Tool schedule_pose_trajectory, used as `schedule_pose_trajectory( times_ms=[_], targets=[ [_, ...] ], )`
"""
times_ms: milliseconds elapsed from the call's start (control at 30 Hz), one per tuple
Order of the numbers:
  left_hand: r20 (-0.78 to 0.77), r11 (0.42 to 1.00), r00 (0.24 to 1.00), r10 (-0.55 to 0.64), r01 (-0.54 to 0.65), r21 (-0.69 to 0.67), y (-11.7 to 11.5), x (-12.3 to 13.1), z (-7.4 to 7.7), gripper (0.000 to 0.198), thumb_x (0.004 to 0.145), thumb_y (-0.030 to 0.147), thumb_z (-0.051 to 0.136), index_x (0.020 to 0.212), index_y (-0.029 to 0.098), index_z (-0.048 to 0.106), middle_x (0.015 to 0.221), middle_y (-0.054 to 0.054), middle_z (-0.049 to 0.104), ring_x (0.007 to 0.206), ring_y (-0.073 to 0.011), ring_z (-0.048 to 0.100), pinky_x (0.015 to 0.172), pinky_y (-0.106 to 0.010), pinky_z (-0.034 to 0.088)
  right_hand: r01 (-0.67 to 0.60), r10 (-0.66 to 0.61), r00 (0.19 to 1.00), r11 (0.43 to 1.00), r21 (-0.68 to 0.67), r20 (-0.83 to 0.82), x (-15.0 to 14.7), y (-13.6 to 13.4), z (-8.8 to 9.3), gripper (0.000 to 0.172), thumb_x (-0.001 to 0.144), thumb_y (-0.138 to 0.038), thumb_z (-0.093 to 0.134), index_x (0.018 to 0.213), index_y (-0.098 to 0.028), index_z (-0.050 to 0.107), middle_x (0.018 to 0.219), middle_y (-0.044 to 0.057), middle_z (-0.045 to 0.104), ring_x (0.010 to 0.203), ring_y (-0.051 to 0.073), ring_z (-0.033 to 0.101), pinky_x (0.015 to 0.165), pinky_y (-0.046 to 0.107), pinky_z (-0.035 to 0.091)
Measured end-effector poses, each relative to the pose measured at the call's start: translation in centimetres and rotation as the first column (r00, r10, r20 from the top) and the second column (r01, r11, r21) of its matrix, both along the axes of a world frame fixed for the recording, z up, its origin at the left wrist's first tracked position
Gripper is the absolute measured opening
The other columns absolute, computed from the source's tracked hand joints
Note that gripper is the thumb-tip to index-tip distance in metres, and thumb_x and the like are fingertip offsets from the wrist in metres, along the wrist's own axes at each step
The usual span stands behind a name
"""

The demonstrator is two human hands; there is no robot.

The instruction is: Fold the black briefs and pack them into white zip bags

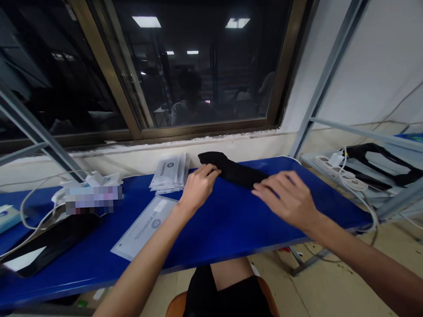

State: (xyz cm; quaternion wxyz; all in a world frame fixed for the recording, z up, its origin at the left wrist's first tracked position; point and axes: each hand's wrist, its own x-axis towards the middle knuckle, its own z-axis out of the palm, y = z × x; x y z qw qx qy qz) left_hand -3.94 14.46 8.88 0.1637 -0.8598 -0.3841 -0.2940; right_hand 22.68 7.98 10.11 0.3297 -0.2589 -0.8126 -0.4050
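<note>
A black sock point(233, 169) lies flat on the blue table point(235, 223), stretching from the back edge toward the right. My left hand point(197, 186) rests by the sock's left end, fingers curled and touching the fabric. My right hand point(286, 197) lies over the sock's right end, fingers stretched out and somewhat blurred. A stack of white printed bags point(170, 173) sits just left of the sock. One flat white bag point(144, 227) lies nearer me, by my left forearm.
A black tablet-like slab point(50, 242), white cables point(38, 203) and small white boxes lie at the left. A power strip point(341, 174) with plugs and a black strap sit on a shelf at right. Dark window behind; grey metal frame posts on both sides.
</note>
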Motion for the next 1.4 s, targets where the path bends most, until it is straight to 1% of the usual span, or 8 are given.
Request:
schedule_pose_trajectory(
  times_ms=[167, 300, 467, 667, 833, 1133, 1267, 1400],
  targets=[
    [-0.226, 0.957, 0.972, 0.068, -0.127, -0.259, -5.6, -1.1, -6.6, 0.046, 0.086, -0.006, 0.048, 0.119, 0.015, 0.073, 0.118, -0.013, 0.072, 0.113, -0.0301, 0.065, 0.091, -0.045, 0.059, -0.118, 0.161, 0.957, 0.976, -0.186, 0.240, -1.5, -4.8, -7.9, 0.016, 0.097, -0.015, 0.059, 0.103, -0.011, 0.074, 0.087, 0.009, 0.074, 0.084, 0.023, 0.066, 0.085, 0.047, 0.052],
    [-0.118, 0.947, 0.990, 0.073, -0.106, -0.303, -9.0, -1.6, -7.5, 0.059, 0.084, -0.008, 0.045, 0.133, 0.017, 0.066, 0.129, -0.014, 0.070, 0.133, -0.0330, 0.054, 0.102, -0.053, 0.054, -0.088, 0.177, 0.957, 0.931, -0.354, 0.228, -0.4, -7.1, -11.4, 0.036, 0.099, -0.019, 0.056, 0.134, -0.014, 0.065, 0.127, 0.014, 0.071, 0.121, 0.029, 0.064, 0.101, 0.050, 0.053],
    [0.050, 0.898, 0.995, -0.090, 0.103, -0.427, -8.5, -0.6, -7.2, 0.053, 0.090, -0.003, 0.042, 0.132, 0.017, 0.067, 0.140, -0.010, 0.065, 0.137, -0.0253, 0.056, 0.111, -0.044, 0.051, -0.192, 0.263, 0.954, 0.904, -0.381, 0.145, 0.6, -7.0, -10.6, 0.031, 0.094, -0.004, 0.052, 0.117, -0.010, 0.072, 0.119, 0.014, 0.075, 0.119, 0.029, 0.067, 0.105, 0.052, 0.056],
    [0.242, 0.791, 0.970, -0.022, 0.165, -0.589, -9.1, -0.7, -8.5, 0.049, 0.085, 0.003, 0.054, 0.129, 0.018, 0.069, 0.135, -0.008, 0.069, 0.138, -0.0239, 0.055, 0.115, -0.042, 0.048, -0.159, 0.230, 0.972, 0.795, -0.585, 0.049, -0.2, -6.1, -9.2, 0.033, 0.098, -0.018, 0.057, 0.129, -0.012, 0.066, 0.121, 0.012, 0.074, 0.115, 0.025, 0.069, 0.105, 0.045, 0.058],
    [0.336, 0.786, 0.942, 0.024, 0.189, -0.588, -10.1, -0.5, -9.1, 0.041, 0.084, 0.010, 0.059, 0.122, 0.016, 0.072, 0.131, -0.010, 0.071, 0.137, -0.0250, 0.056, 0.115, -0.043, 0.048, -0.195, 0.284, 0.934, 0.914, -0.356, 0.217, -0.9, -5.8, -10.8, 0.033, 0.094, -0.011, 0.056, 0.124, -0.010, 0.070, 0.117, 0.014, 0.075, 0.110, 0.030, 0.071, 0.093, 0.047, 0.061],
    [0.395, 0.754, 0.917, 0.049, 0.225, -0.616, -9.7, -0.8, -9.2, 0.036, 0.085, 0.012, 0.062, 0.119, 0.018, 0.073, 0.132, -0.009, 0.071, 0.137, -0.0247, 0.056, 0.116, -0.042, 0.047, -0.194, 0.269, 0.936, 0.933, -0.305, 0.226, -0.7, -6.3, -13.1, 0.042, 0.095, -0.008, 0.051, 0.135, -0.012, 0.064, 0.126, 0.018, 0.072, 0.122, 0.035, 0.066, 0.097, 0.053, 0.061],
    [0.375, 0.757, 0.926, 0.050, 0.210, -0.619, -10.1, -0.6, -9.2, 0.037, 0.085, 0.014, 0.066, 0.121, 0.019, 0.071, 0.135, -0.010, 0.069, 0.138, -0.0261, 0.055, 0.116, -0.044, 0.046, -0.330, 0.393, 0.916, 0.851, -0.408, 0.080, 0.3, -6.3, -11.6, 0.039, 0.095, -0.007, 0.048, 0.130, -0.012, 0.067, 0.120, 0.015, 0.075, 0.123, 0.028, 0.067, 0.100, 0.044, 0.061],
    [0.386, 0.779, 0.921, 0.045, 0.210, -0.591, -10.8, 0.3, -9.5, 0.030, 0.086, 0.024, 0.075, 0.115, 0.019, 0.073, 0.126, -0.012, 0.071, 0.134, -0.0292, 0.057, 0.110, -0.046, 0.052, -0.331, 0.267, 0.944, 0.769, -0.547, -0.195, -0.4, -5.2, -7.8, 0.039, 0.097, -0.006, 0.046, 0.126, -0.019, 0.069, 0.101, 0.010, 0.079, 0.092, 0.021, 0.076, 0.083, 0.034, 0.063]
  ],
)
